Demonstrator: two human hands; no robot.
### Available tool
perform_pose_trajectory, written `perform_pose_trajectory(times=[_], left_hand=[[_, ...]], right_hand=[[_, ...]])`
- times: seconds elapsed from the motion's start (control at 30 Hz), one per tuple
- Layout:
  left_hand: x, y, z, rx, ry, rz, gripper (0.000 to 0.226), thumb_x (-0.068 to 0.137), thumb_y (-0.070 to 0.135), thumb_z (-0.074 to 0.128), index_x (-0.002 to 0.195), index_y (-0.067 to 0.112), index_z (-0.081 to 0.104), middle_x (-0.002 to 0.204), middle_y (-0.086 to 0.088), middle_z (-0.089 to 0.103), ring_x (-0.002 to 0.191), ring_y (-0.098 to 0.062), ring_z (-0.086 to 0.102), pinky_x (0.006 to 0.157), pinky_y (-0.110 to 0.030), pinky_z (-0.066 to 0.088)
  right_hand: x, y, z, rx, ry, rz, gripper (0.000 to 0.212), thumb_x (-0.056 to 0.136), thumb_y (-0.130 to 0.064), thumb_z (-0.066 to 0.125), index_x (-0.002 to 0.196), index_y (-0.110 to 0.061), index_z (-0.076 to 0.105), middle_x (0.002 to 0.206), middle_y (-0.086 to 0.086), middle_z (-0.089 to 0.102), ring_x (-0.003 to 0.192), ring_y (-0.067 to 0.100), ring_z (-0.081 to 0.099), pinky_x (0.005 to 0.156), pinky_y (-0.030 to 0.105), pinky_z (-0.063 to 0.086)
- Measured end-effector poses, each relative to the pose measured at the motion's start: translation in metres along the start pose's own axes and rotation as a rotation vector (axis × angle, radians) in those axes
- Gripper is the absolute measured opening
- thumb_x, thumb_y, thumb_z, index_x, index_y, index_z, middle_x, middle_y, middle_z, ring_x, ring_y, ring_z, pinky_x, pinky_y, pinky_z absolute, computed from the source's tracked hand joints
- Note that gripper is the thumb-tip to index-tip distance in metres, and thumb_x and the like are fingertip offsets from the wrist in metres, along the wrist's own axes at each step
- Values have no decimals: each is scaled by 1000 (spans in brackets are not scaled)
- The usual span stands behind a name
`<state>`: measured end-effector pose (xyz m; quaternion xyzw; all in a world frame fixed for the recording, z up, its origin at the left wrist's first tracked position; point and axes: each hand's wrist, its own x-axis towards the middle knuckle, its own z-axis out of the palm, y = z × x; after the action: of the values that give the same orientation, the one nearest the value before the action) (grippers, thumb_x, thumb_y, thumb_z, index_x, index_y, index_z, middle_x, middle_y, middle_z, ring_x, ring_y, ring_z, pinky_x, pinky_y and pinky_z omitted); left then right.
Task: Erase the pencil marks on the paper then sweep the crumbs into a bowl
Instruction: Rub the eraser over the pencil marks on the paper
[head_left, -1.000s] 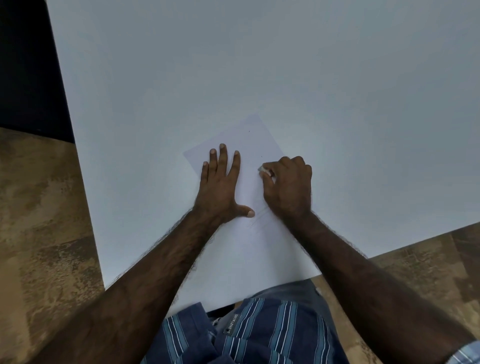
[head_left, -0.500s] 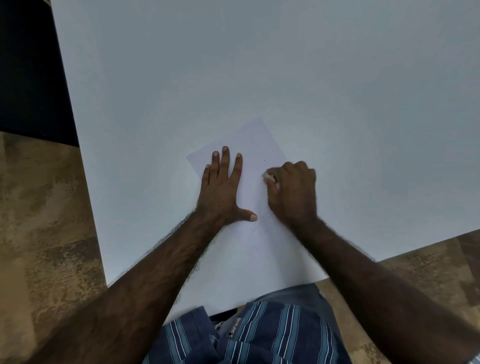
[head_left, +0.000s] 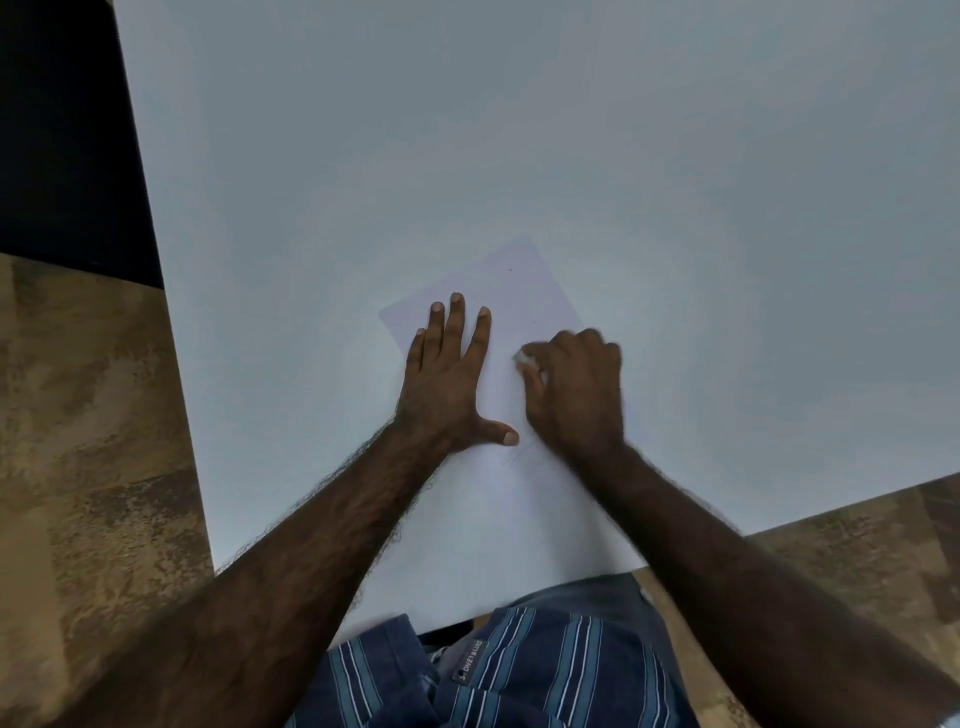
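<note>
Paper lies pinned under my flat left hand; my right hand pinches the eraser, rubbing; faint marks nearer me need erasing next.

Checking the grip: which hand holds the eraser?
The right hand, fingers curled, pinches the white eraser; the left hand presses flat on the paper.

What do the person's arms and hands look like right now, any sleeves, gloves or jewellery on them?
Both forearms are bare and hairy, with no gloves, watch or rings visible on the left hand or right hand. Fingernails are short. A pale striped cuff shows at the bottom right corner. Below, a blue striped shirt carries a small label.
</note>
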<state>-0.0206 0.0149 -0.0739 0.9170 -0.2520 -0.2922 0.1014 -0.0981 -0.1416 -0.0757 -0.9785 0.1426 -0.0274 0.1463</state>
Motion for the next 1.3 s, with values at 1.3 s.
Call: perform_pose_trajectory(times=[1.3], left_hand=[[1, -2, 3, 7, -2, 5, 157, 60, 83, 81, 166, 25, -20, 169, -8, -37, 157, -31, -33, 128, -47, -11]], right_hand=[[41, 12, 9, -61, 52, -94, 20, 102, -29, 59, 106, -19, 76, 96, 4, 70, 92, 30, 59, 80, 43, 41]])
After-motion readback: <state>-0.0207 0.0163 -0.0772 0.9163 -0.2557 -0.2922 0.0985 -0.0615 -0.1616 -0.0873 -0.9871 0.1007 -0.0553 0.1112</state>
